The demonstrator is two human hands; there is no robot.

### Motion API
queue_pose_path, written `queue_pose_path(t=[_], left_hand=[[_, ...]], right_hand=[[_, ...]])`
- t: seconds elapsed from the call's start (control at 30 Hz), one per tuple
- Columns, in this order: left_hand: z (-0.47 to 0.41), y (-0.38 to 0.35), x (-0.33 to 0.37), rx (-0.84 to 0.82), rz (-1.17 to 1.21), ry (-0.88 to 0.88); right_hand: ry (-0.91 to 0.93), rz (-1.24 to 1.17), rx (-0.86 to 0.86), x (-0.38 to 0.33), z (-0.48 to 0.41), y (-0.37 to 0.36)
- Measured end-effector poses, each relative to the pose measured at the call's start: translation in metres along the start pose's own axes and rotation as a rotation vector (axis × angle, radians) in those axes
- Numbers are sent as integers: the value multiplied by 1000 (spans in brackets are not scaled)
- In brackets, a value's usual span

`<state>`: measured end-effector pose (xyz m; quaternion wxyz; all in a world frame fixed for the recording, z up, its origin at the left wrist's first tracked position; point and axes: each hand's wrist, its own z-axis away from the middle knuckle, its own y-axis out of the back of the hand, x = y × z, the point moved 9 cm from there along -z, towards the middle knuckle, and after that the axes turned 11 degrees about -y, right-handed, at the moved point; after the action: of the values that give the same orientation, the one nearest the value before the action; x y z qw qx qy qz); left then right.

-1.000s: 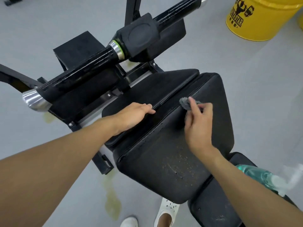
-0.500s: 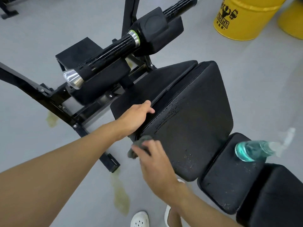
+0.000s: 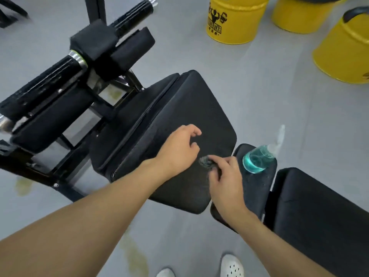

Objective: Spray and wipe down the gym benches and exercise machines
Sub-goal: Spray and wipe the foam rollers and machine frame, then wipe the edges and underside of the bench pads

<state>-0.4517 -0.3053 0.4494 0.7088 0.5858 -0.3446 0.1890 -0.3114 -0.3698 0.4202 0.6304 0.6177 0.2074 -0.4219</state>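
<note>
A black padded bench seat (image 3: pixel 191 108) fills the middle of the view. My right hand (image 3: pixel 225 180) grips a small dark grey cloth (image 3: pixel 206 161) and holds it against the pad's near right part. My left hand (image 3: pixel 177 148) hovers over the pad just left of the cloth, fingers loosely curled and holding nothing. A clear spray bottle with teal liquid (image 3: pixel 258 157) lies on its side on the small middle pad (image 3: pixel 257 188), right of my right hand.
Black foam rollers with chrome ends (image 3: pixel 50 84) and the machine frame (image 3: pixel 40 166) stand at the left. A larger black pad (image 3: pixel 319 212) lies at the right. Three yellow drums (image 3: pixel 233 21) stand on the grey floor at the top right. My white shoes (image 3: pixel 231 266) are below.
My right hand carried the cloth from the pad's near left edge to its right part. My left hand left the pad's seam and moved right over the pad. The view shifted.
</note>
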Motion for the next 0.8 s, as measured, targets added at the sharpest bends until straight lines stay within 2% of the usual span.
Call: queue_pose_path(t=[0.23, 0.47, 0.53, 0.8], left_hand=[[-76, -140, 77, -276, 108, -18], [-112, -207, 95, -376, 65, -15], [-115, -216, 92, -356, 91, -8], [-109, -212, 101, -95, 305, -2]], right_hand=[[-141, -156, 214, 64, -55, 136], [-236, -227, 212, 110, -97, 183], [-253, -221, 188, 121, -105, 188], [-286, -225, 75, 136, -106, 173]])
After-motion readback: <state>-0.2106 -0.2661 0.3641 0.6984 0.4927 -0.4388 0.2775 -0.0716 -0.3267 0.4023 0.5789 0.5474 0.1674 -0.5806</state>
